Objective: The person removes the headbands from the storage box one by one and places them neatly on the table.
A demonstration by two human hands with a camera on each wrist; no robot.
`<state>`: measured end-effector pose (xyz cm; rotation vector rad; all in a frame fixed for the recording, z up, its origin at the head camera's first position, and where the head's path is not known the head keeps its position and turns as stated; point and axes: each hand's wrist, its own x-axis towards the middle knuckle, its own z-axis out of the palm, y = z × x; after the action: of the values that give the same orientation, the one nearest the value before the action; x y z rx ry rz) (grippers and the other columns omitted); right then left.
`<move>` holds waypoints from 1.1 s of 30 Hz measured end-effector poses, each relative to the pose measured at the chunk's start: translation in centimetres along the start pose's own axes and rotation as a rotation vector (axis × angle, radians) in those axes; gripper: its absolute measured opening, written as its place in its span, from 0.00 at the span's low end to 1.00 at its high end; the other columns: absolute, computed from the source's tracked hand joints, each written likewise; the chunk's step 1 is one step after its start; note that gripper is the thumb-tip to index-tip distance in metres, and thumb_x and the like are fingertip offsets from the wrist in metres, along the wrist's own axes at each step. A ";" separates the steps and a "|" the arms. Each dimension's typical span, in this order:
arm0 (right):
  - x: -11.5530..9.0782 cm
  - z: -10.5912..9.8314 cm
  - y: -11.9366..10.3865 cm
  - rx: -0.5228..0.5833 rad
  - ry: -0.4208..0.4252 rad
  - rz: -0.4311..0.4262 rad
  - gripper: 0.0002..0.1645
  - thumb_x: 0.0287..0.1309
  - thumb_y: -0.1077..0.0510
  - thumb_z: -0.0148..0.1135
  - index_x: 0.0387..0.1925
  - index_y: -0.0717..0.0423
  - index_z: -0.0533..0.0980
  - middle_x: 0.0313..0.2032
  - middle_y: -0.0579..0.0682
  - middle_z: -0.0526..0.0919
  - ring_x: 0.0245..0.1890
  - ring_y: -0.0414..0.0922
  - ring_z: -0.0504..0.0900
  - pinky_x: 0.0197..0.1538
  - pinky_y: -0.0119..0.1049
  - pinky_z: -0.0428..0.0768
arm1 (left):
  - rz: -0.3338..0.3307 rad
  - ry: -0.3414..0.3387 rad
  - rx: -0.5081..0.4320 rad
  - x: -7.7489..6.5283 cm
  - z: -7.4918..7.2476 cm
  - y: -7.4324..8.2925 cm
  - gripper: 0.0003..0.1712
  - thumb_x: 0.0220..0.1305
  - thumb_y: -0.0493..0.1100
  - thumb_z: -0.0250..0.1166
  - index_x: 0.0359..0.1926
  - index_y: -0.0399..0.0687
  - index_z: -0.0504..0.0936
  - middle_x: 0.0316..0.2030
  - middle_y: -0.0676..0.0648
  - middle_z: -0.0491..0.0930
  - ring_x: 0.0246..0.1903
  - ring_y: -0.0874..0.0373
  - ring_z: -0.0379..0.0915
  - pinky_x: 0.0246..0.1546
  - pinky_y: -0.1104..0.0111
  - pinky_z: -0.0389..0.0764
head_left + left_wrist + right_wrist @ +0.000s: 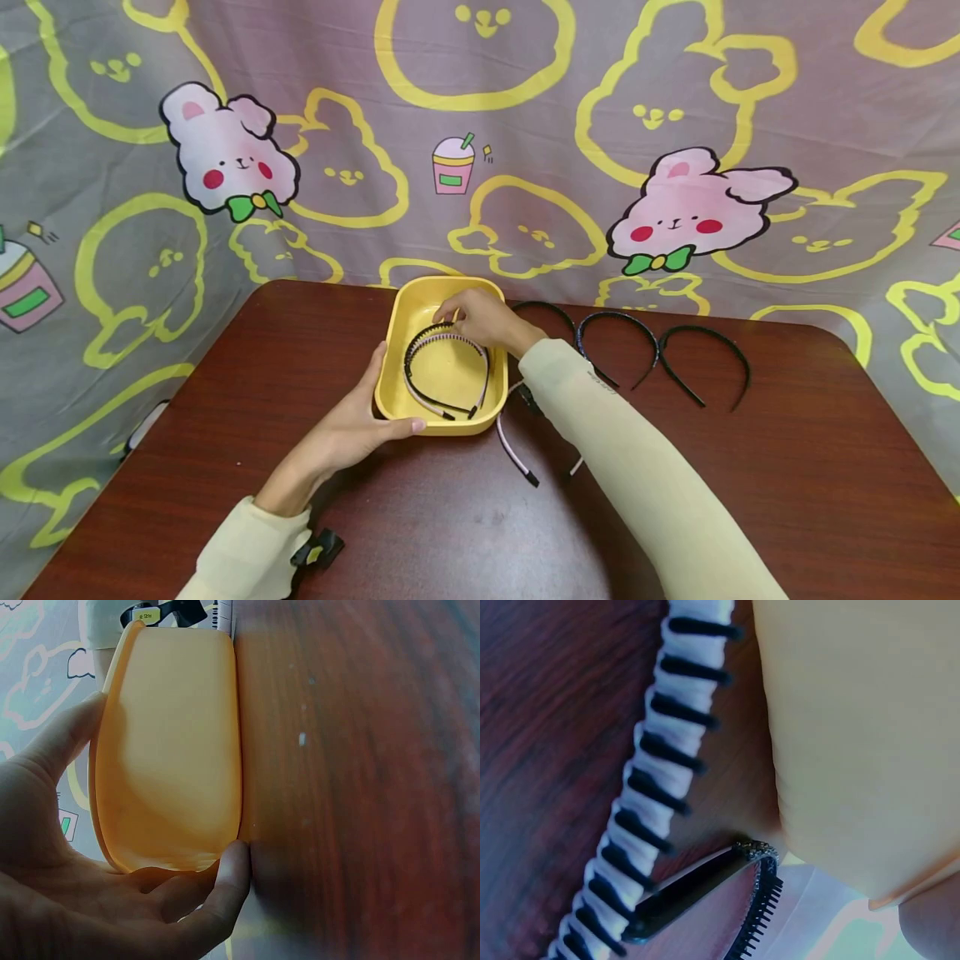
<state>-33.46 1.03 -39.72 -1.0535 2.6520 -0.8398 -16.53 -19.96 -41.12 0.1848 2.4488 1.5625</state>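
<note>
My left hand (356, 429) grips the yellow bin (386, 358) at its near left corner, the thumb along the front rim. In the left wrist view, its fingers (229, 881) curl against the bin's outer wall. Inside the bin lean a black toothed headband (409, 354) and a lavender toothed headband (483, 371), their ends towards the front. My right hand (480, 317) reaches over the right rim, its curled fingertips pinching at the top of the black headband's arc. The palm hides part of that arc.
On the table (480, 517) right of the bin lie a black headband (543, 306), a dark blue speckled headband (618, 315) and another black headband (705, 329). A pale lavender headband (513, 446) is partly under my right forearm. A patterned curtain (525, 150) hangs behind.
</note>
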 end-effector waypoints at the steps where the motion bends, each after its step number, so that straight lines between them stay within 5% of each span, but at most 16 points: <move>1: 0.0 0.0 0.0 0.010 0.003 -0.002 0.20 0.64 0.72 0.61 0.49 0.53 0.89 0.45 0.54 0.90 0.46 0.50 0.87 0.52 0.41 0.84 | 0.004 0.001 -0.002 0.0 0.0 0.0 0.76 0.57 0.45 0.79 0.85 0.55 0.28 0.85 0.41 0.37 0.81 0.42 0.41 0.79 0.43 0.44; 11: -0.1 -0.3 -0.2 0.074 0.038 -0.010 0.24 0.59 0.76 0.57 0.47 0.55 0.90 0.48 0.55 0.91 0.46 0.50 0.85 0.50 0.40 0.81 | 0.010 0.000 0.000 0.0 0.0 0.0 0.75 0.57 0.45 0.79 0.85 0.54 0.28 0.85 0.41 0.37 0.82 0.41 0.40 0.79 0.42 0.44; 25: -0.7 -1.5 -0.8 0.129 0.088 0.017 0.22 0.65 0.74 0.56 0.51 0.57 0.88 0.53 0.52 0.90 0.50 0.51 0.84 0.53 0.41 0.81 | 0.012 -0.003 0.000 -0.1 0.0 0.1 0.75 0.57 0.46 0.79 0.85 0.55 0.29 0.85 0.40 0.39 0.81 0.42 0.42 0.79 0.42 0.45; 33: -1.4 -2.8 -1.8 0.148 0.102 0.043 0.22 0.68 0.72 0.56 0.54 0.55 0.87 0.53 0.53 0.89 0.51 0.51 0.83 0.45 0.38 0.79 | -0.003 -0.001 0.011 -0.1 0.0 0.1 0.75 0.57 0.46 0.79 0.85 0.56 0.28 0.85 0.41 0.39 0.81 0.41 0.41 0.79 0.42 0.45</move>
<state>-32.35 2.20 -36.46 -0.9384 2.6346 -1.0891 -16.47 -19.94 -41.00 0.1844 2.4561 1.5476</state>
